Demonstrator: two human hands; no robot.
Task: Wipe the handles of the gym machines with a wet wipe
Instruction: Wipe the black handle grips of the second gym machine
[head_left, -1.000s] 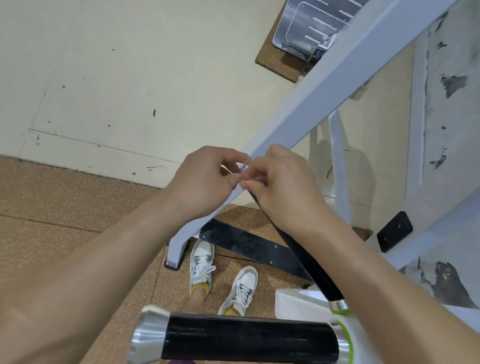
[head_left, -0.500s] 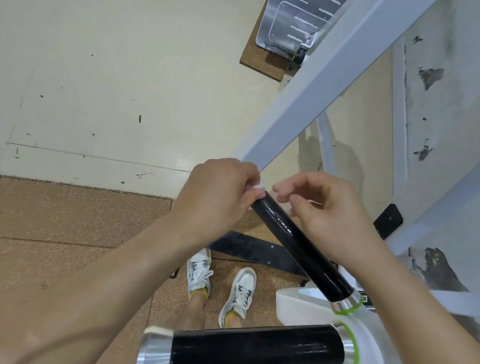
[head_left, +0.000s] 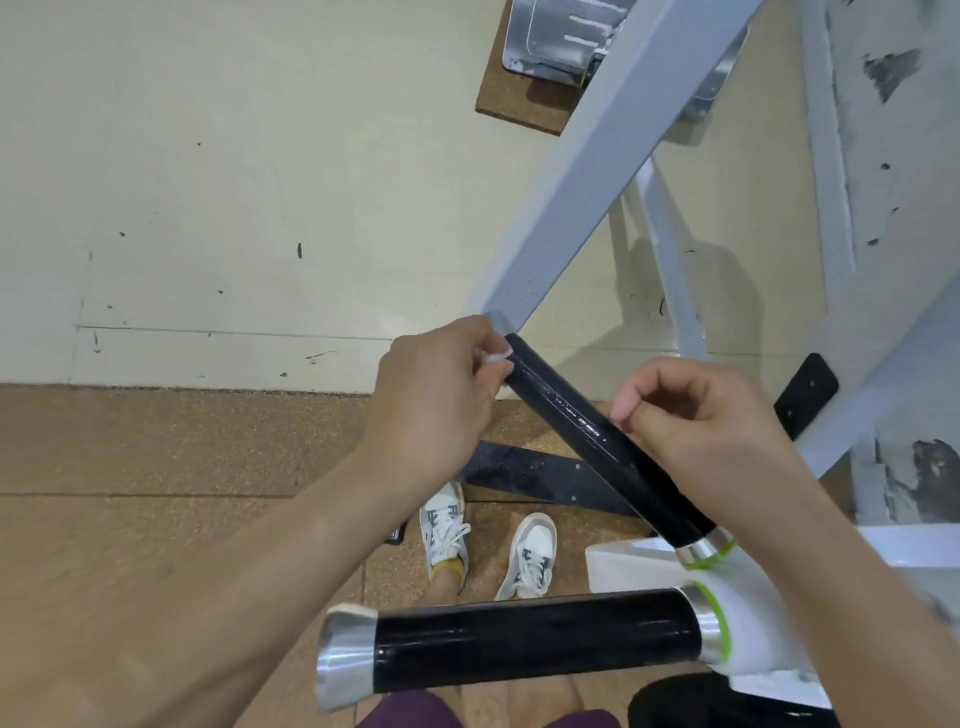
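Two black machine handles with silver end caps branch from a white joint. The upper handle (head_left: 587, 431) slants up to the left; the lower handle (head_left: 530, 636) lies level near the bottom. My left hand (head_left: 436, 400) pinches a small white wet wipe (head_left: 494, 356) against the upper handle's far end. My right hand (head_left: 701, 421) hovers just right of that handle's middle, fingers curled with fingertips close together, holding nothing that I can see.
A white frame beam (head_left: 613, 156) of the machine slants overhead, with more white tubes on the right. A black floor plate (head_left: 540, 475) lies under the handles. My feet in white sneakers (head_left: 447, 525) stand on cork-brown flooring below a cream wall.
Both hands were together at the upper handle's tip a second ago. My right hand has drawn away down and to the right, baring the handle; my left hand stays at the tip with the wipe.
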